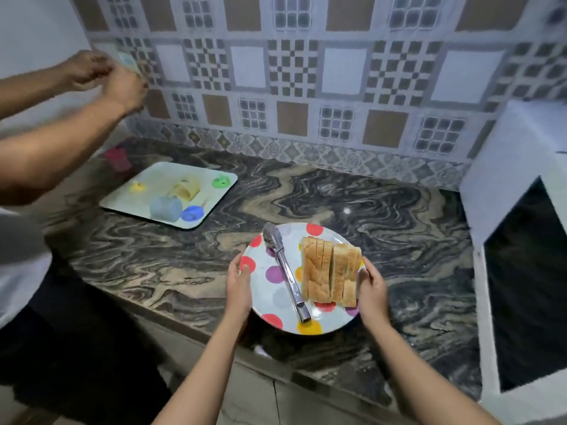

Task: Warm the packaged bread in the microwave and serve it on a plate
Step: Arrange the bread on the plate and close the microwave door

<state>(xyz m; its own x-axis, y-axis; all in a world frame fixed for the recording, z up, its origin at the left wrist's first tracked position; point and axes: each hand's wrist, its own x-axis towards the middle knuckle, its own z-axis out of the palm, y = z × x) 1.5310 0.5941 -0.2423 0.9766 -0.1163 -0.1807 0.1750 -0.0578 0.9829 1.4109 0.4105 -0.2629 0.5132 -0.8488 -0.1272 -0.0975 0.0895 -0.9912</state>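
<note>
A white plate with coloured dots (270, 289) is over the near edge of the marbled counter. Sliced bread (329, 273) lies unwrapped on its right half, and metal tongs (285, 274) rest on its left half. My left hand (239, 283) grips the plate's left rim. My right hand (372, 289) grips its right rim beside the bread. The white microwave (521, 240) stands at the right with its dark door facing me.
A rectangular tray (214, 191) with a blue-grey cup, yellow pieces and coloured spots sits at the back left of the counter (352, 204), a red cup (118, 157) behind it. Another person stands at the left, both hands (107, 78) raised by the tiled wall.
</note>
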